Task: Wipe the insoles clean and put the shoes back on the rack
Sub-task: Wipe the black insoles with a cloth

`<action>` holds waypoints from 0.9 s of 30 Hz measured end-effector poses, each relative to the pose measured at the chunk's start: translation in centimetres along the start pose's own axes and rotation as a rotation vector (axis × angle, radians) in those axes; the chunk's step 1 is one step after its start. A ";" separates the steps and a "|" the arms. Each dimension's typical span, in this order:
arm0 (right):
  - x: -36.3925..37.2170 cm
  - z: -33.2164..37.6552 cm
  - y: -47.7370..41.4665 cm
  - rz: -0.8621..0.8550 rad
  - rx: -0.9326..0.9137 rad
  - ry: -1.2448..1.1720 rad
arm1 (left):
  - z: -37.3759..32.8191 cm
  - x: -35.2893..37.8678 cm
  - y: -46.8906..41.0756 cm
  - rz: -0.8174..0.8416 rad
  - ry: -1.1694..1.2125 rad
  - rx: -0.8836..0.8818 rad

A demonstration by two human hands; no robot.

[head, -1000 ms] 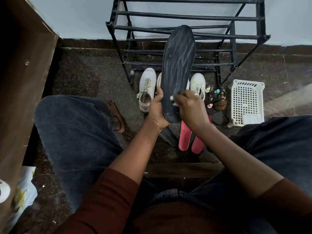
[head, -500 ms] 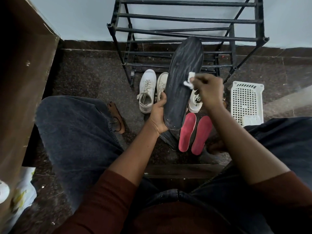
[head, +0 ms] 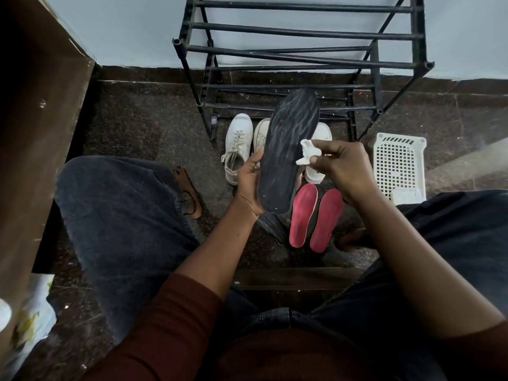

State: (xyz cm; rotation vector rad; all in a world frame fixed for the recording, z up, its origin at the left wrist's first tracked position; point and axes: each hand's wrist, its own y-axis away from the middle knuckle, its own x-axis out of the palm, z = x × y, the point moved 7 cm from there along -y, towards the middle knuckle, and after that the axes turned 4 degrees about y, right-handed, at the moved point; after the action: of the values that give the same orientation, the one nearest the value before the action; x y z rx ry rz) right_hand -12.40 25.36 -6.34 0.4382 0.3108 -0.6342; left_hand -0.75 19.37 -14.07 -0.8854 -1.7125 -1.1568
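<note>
My left hand (head: pixel 248 182) grips a long black insole (head: pixel 286 155) by its heel end, holding it up over the floor. My right hand (head: pixel 343 166) pinches a small crumpled white wipe (head: pixel 308 154) against the insole's right edge. Two red insoles (head: pixel 316 218) lie side by side on the floor below. A second black insole (head: pixel 270 226) peeks out beneath the held one. White shoes (head: pixel 237 147) stand on the floor in front of the black metal shoe rack (head: pixel 302 37), partly hidden by the held insole.
A white perforated plastic basket (head: pixel 398 163) sits on the floor to the right. A brown sandal (head: pixel 189 193) lies beside my left knee. Brown wooden furniture (head: pixel 35 133) stands along the left. My jeans-clad knees flank the work area.
My right hand with the wipe slid from near the heel up the insole, then came back down to its middle right edge. The insole has tilted lower.
</note>
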 end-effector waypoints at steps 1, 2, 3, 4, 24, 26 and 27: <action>-0.1 0.6 0.1 -0.027 -0.038 0.108 | 0.0 -0.3 0.0 -0.019 0.020 0.006; 0.0 1.4 0.2 -0.047 -0.082 0.194 | 0.0 -0.6 0.0 -0.040 0.036 0.011; 0.4 2.1 0.3 -0.061 -0.137 0.280 | 0.0 -0.9 0.0 -0.060 0.048 0.015; 0.9 3.0 0.3 -0.073 -0.207 0.375 | 0.0 -1.1 0.0 -0.082 0.058 0.020; 7.8 1.5 2.6 0.196 -0.488 0.804 | 1.8 -2.3 -0.1 -0.127 0.029 -0.035; 6.9 1.5 0.8 0.133 -0.427 0.809 | 2.2 -2.4 -0.1 -0.118 0.075 -0.049; 6.6 1.4 0.5 0.113 -0.408 0.800 | 2.3 -2.4 -0.1 -0.113 0.085 -0.044</action>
State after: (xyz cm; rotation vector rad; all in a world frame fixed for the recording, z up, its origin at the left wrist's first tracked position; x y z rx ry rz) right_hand -6.83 21.73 -7.67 0.2946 1.1454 -0.2452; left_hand -0.50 21.30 -16.80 -0.7633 -1.6911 -1.2935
